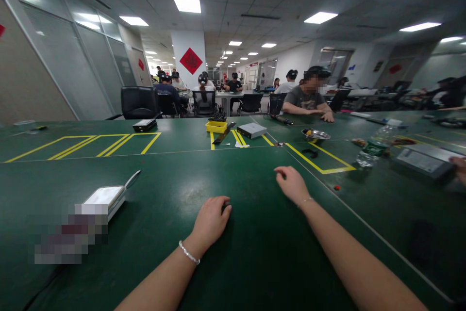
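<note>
My left hand (211, 220) rests on the green tabletop (153, 262) in the middle of the head view, fingers loosely bent and thumb apart. A beaded bracelet (189, 253) circles that wrist. Farther forward and to the right, my right hand (292, 186) also lies on the table with nothing in it, its fingers relaxed. It is close to a thin seam in the tabletop. To the left of my left hand, a device with a lit screen (104, 195) lies on a pale box, partly pixelated.
Beyond my hands are a yellow tray (216, 127), a grey box (252, 130) and a metal bowl (316, 134). A water bottle (378, 145) stands at right, near a larger box (424, 159) and another person's hand (459, 168). Across the table sits a person (307, 100).
</note>
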Available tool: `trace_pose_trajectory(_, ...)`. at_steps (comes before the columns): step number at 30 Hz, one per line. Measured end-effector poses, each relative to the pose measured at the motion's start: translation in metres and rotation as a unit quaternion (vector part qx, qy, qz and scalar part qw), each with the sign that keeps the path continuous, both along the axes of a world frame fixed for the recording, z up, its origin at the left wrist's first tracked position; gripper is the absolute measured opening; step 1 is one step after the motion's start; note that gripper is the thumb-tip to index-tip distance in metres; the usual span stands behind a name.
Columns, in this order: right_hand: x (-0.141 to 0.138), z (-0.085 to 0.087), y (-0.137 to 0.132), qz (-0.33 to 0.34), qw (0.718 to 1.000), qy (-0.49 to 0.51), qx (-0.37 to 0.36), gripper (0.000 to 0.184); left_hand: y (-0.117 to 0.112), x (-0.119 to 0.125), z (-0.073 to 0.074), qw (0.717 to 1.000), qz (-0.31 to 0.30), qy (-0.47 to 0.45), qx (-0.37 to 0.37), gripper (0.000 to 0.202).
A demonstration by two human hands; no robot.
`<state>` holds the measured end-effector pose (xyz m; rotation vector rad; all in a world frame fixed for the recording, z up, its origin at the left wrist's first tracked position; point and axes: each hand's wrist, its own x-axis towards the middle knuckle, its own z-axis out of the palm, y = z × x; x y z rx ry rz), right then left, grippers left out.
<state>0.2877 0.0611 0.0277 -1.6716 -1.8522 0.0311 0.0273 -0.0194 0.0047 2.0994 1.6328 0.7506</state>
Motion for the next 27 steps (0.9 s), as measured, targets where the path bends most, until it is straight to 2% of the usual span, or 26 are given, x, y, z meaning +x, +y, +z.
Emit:
trace_pose_trajectory(3, -0.071, -0.003, -0.026, 0.168, 0.985, 0.039, 0.023, 0.024, 0.003, 0.0, 0.0, 0.992, 0.011, -0.118, -0.048, 0.036)
trace_pose_trajectory(6, -0.114, -0.012, -0.054, 0.249, 0.966, 0.066, 0.028, 0.02, 0.006, 0.0, -0.003, 0.972, -0.008, -0.226, -0.068, 0.034)
trace_pose_trajectory(8, -0.125, -0.017, -0.064, 0.266, 0.961, 0.071, 0.021, 0.016, 0.009, 0.0, -0.005, 0.962, -0.009, -0.261, -0.076, 0.031)
trace_pose_trajectory(10, -0.125, -0.018, -0.065, 0.292, 0.954, 0.067, 0.001, 0.018, 0.011, 0.0, -0.007, 0.956, -0.006, -0.282, -0.085, 0.027)
trace_pose_trajectory(13, -0.106, -0.013, -0.048, 0.323, 0.944, 0.057, -0.031, 0.035, 0.014, -0.001, -0.008, 0.945, 0.002, -0.313, -0.096, 0.025)
trace_pose_trajectory(15, -0.078, -0.007, -0.029, 0.262, 0.965, 0.03, -0.013, 0.035, 0.014, -0.003, -0.007, 0.936, 0.014, -0.334, -0.113, 0.024)
trace_pose_trajectory(17, -0.038, -0.003, -0.009, 0.123, 0.992, -0.028, 0.029, 0.03, 0.014, -0.004, -0.005, 0.927, 0.029, -0.347, -0.138, 0.022)
trace_pose_trajectory(18, -0.014, -0.003, 0.0, 0.043, 0.996, -0.066, 0.045, 0.03, 0.014, -0.004, -0.004, 0.923, 0.034, -0.352, -0.149, 0.022)
trace_pose_trajectory(21, 0.064, -0.011, 0.016, -0.162, 0.973, -0.159, 0.03, 0.039, 0.014, -0.004, 0.0, 0.919, 0.036, -0.358, -0.164, 0.022)
trace_pose_trajectory(24, 0.126, -0.027, 0.018, -0.258, 0.951, -0.162, -0.046, 0.042, 0.013, -0.003, 0.0, 0.924, 0.022, -0.347, -0.158, 0.024)
trace_pose_trajectory(27, 0.158, -0.042, 0.017, -0.296, 0.941, -0.121, -0.109, 0.041, 0.013, -0.005, -0.001, 0.929, 0.014, -0.334, -0.161, 0.027)
